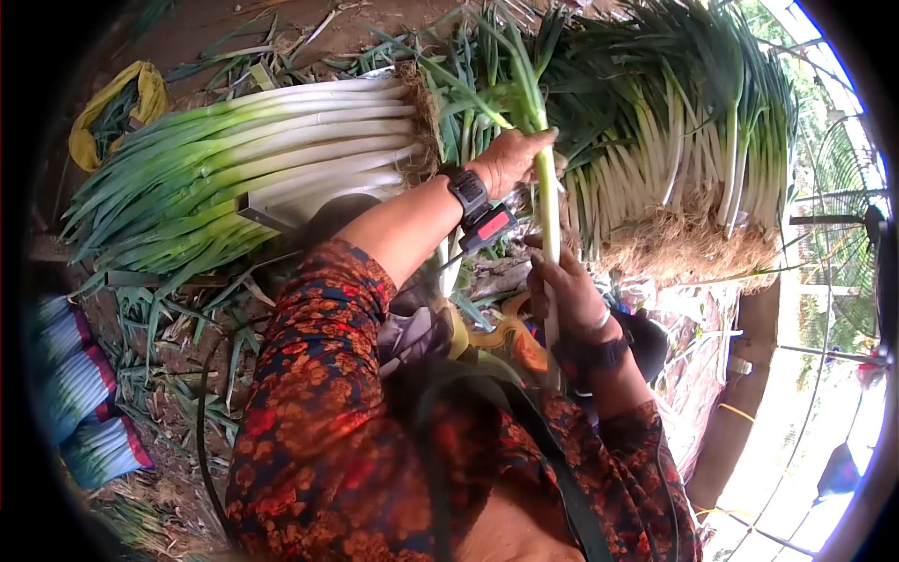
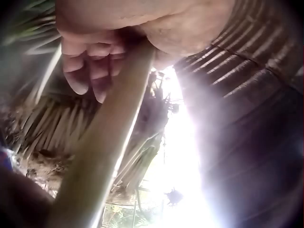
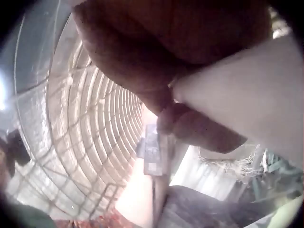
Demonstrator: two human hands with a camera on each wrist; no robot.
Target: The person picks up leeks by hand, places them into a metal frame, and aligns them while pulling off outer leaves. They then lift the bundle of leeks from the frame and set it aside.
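A long leek (image 1: 549,208) stands nearly upright in front of the person's chest, its green leaves pointing away and its pale shaft toward the body. High on the shaft, just under the leaves, the left hand (image 1: 510,161) grips it. Lower down, the right hand (image 1: 573,295) holds the white part between thumb and fingers. The left wrist view shows the pale green shaft (image 2: 102,142) running out from under the left palm, with several fingers curled beyond it. In the right wrist view, the white shaft (image 3: 247,90) passes between the dark, shaded fingers (image 3: 204,130) and palm.
Trimmed leeks (image 1: 318,126) lie stacked to the left, roots toward the middle. A large heap of leafy leeks (image 1: 693,140) with hairy roots is at the right. A yellow sack (image 1: 153,94), bundled leeks (image 1: 80,375) and leaf scraps (image 1: 169,323) are on the ground at left.
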